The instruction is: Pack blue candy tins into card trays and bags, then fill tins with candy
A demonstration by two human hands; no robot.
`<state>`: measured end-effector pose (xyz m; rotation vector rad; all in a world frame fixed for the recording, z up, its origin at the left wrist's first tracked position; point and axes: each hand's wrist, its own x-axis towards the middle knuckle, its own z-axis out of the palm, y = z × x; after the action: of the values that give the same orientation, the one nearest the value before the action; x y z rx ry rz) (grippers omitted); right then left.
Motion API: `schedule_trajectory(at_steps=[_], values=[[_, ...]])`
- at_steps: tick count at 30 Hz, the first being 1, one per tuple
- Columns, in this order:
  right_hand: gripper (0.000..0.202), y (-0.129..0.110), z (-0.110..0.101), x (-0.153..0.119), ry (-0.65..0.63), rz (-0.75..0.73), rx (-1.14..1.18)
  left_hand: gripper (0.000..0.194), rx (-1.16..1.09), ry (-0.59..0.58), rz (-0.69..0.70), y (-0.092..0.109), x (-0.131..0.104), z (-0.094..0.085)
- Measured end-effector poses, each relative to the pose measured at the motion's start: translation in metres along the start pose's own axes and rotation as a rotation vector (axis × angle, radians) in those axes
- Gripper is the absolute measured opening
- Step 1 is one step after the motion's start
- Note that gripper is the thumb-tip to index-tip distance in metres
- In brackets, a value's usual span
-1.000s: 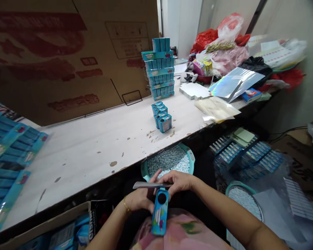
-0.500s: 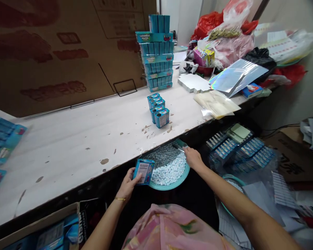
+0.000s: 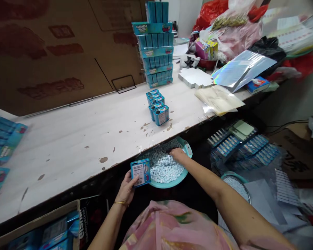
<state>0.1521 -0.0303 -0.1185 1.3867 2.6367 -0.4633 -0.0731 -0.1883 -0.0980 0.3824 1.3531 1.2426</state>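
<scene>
My left hand (image 3: 127,187) is closed around a blue tin (image 3: 141,172) with a printed label, tilted at the left rim of a turquoise basin (image 3: 169,185). Small pale blue and white candies (image 3: 167,171) fill the basin, which sits in front of the table edge. Down among the candies at the far right side is my right hand (image 3: 179,155), its fingers curled. The metal scoop in that hand is mostly hidden now. Several matching blue tins (image 3: 161,115) stand in a short row on the table, with dark openings in their tops.
Stacked trays of blue tins (image 3: 156,52) rise at the back of the white table (image 3: 94,139), beside a large cardboard box (image 3: 54,52). Bags, cards and plastic sheets (image 3: 219,100) cover the right end. Below lie more packed trays (image 3: 240,144) and a second bowl (image 3: 234,173).
My right hand has moved left and down into the candies, which are now heaped in the middle. The tin in my left hand has shifted slightly left and turned more upright.
</scene>
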Motion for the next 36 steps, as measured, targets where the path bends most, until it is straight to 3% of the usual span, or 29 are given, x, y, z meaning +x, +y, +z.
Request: schedule_trajectory(at_steps=[5, 8, 11, 14, 17, 20, 25, 28, 32, 36], values=[[0.038, 0.01, -0.02, -0.044, -0.034, -0.093, -0.094, 0.05, 0.096, 0.026, 0.105, -0.003, 0.001, -0.014], [0.034, 0.025, -0.041, -0.057, -0.077, 0.014, -0.163, 0.05, 0.247, 0.045, 0.204, -0.002, 0.007, -0.015], [0.027, 0.033, -0.05, -0.06, -0.134, 0.155, -0.155, 0.05, 0.318, -0.018, 0.251, -0.003, 0.02, -0.005], [0.026, 0.021, -0.035, -0.054, -0.157, 0.2, -0.072, 0.05, 0.212, -0.054, 0.168, -0.012, 0.039, 0.012], [0.028, -0.004, -0.003, -0.038, -0.168, 0.209, 0.007, 0.053, 0.045, -0.07, 0.023, -0.027, 0.056, 0.033], [0.034, -0.026, 0.026, -0.024, -0.135, 0.239, 0.105, 0.054, -0.039, -0.116, -0.033, -0.037, 0.064, 0.048], [0.039, -0.022, 0.039, -0.017, -0.087, 0.237, 0.284, 0.052, -0.025, -0.176, 0.027, -0.033, 0.054, 0.047], [0.042, -0.006, 0.032, -0.02, -0.075, 0.186, 0.379, 0.047, 0.082, -0.155, 0.182, -0.021, 0.039, 0.032], [0.044, 0.012, 0.013, -0.027, -0.045, 0.131, 0.465, 0.038, 0.354, -0.044, 0.387, -0.002, 0.027, 0.014], [0.044, 0.018, -0.023, -0.035, -0.013, 0.027, 0.571, 0.036, 0.591, 0.027, 0.499, 0.006, 0.026, 0.014]])
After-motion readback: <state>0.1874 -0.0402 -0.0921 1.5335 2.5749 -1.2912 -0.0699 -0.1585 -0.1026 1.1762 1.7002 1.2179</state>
